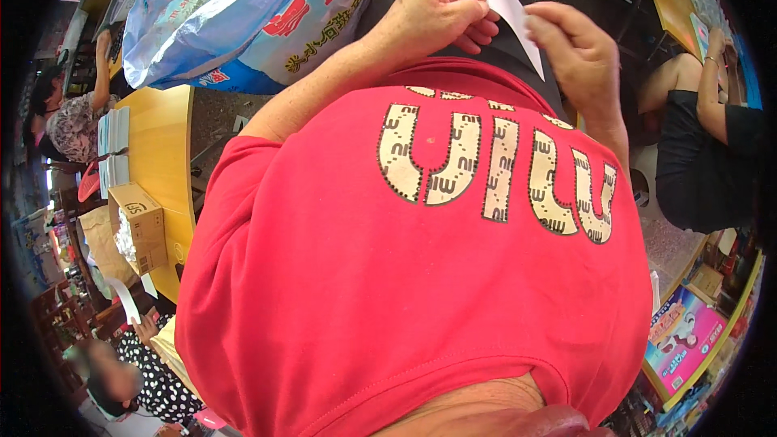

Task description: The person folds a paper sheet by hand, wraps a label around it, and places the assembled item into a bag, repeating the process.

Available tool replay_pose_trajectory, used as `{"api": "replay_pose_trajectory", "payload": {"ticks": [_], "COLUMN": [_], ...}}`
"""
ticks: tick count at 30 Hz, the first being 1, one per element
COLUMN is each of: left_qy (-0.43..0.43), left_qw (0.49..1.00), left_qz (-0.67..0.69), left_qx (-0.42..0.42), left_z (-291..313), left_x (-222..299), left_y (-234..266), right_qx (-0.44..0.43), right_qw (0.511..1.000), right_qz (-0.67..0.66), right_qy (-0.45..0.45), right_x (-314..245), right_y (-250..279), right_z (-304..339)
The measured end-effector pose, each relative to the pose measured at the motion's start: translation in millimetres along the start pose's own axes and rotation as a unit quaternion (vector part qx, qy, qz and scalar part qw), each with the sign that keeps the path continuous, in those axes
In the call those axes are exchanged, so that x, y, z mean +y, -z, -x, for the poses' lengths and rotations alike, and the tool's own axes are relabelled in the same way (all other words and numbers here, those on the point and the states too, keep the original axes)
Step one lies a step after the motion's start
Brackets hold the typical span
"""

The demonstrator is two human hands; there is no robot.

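Red fabric of the wearer's shirt (405,291) fills most of the view, since the camera looks down past the chest. Next in size comes a blue and white plastic bag (251,40), just beyond the left forearm; that spot probably keeps it within easy reach, though what it rests on cannot be told. Left of the shirt runs a yellow table (166,137), bearing a cardboard box (150,233) near its far side, with white stuff showing at one end, and a stack (114,146) of white sheets or booklets, squared up perhaps to save room. Both hands are beyond the shirt's hem, narrowed to pinches: the left hand (455,14) grips one edge between thumb and bent fingers, and the right hand (576,44) holds the opposite edge, slightly blurred. Between them is the thinnest thing, a white sheet of paper (511,12), turned nearly edge-on to the camera; held from both sides, it likely stays taut and steady, with its middle left uncovered.
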State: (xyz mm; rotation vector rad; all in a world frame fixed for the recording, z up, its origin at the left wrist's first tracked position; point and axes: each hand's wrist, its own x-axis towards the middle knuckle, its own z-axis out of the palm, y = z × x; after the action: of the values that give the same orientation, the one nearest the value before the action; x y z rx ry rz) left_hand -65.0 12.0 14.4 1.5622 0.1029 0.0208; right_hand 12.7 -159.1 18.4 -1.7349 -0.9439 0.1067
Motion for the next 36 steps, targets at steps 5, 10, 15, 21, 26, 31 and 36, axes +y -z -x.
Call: {"api": "replay_pose_trajectory", "payload": {"ticks": [5,10,15,21,26,31,36], "left_qy": [-0.001,-0.056,-0.107,-0.143,-0.113,-0.034,-0.076], "left_qw": [0.999,0.991,0.964,0.927,0.960,0.968,0.964], "left_qz": [-0.043,-0.120,-0.242,-0.348,-0.256,-0.245,-0.252], "left_qx": [-0.008,0.007,0.013,0.011,0.008,-0.036,-0.030], "left_z": [2.5,2.1,1.0,3.9,3.9,6.1,3.1], "left_x": [-2.0,-11.6,-14.6,-7.8,-10.1,-2.2,-10.8], "left_y": [-1.3,-4.9,-6.4,-10.3,-10.8,-11.6,-9.5], "right_qx": [-0.025,-0.042,-0.073,-0.077,-0.074,-0.090,-0.108], "right_qw": [0.990,0.983,0.978,0.969,0.967,0.982,0.980], "right_qz": [0.105,0.142,0.171,0.212,0.216,0.160,0.153], "right_qy": [0.095,0.109,0.090,0.106,0.116,0.036,0.064], "right_x": [-6.1,-2.3,1.7,2.6,3.6,2.3,4.1], "right_y": [-15.0,-14.7,-14.1,-13.5,-12.4,-10.3,-8.0], "right_z": [-4.5,-0.9,-2.8,-3.0,-2.3,-4.1,-4.9]}}
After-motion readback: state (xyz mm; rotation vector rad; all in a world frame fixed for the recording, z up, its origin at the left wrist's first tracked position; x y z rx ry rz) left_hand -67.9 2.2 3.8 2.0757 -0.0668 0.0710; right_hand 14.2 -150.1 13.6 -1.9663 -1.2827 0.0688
